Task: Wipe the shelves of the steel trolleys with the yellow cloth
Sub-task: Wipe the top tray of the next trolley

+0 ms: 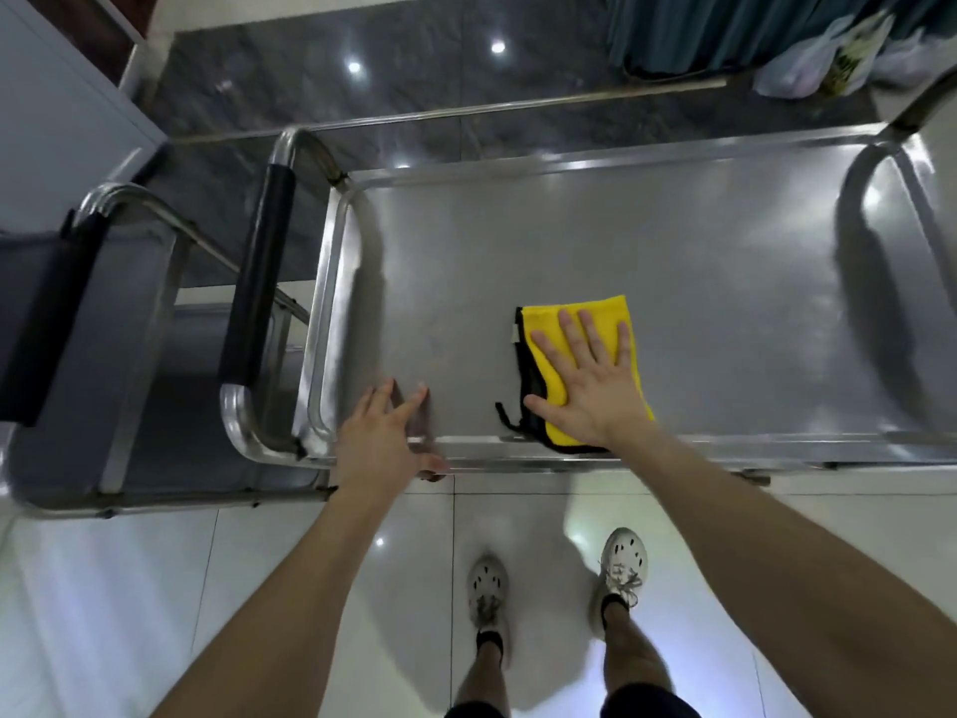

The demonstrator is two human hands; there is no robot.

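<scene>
Currently the right hand (585,386), fingers spread flat, presses the folded yellow cloth (595,316) at six o'clock on the flat steel trolley shelf (518,241); the left hand (383,432), fingers straight, braces nearby. Firm overlapping strokes would suit.

Both hands bare: left hand (386,437), right hand (585,375). Forearms bare right to the frame edge. Footwear: off-white perforated shoes with grey laces, left shoe (487,588) and right shoe (624,562). Black ankle socks (489,640) above the shoes. Shins bare. Dark shorts hems (650,706) just visible at the bottom edge.
</scene>
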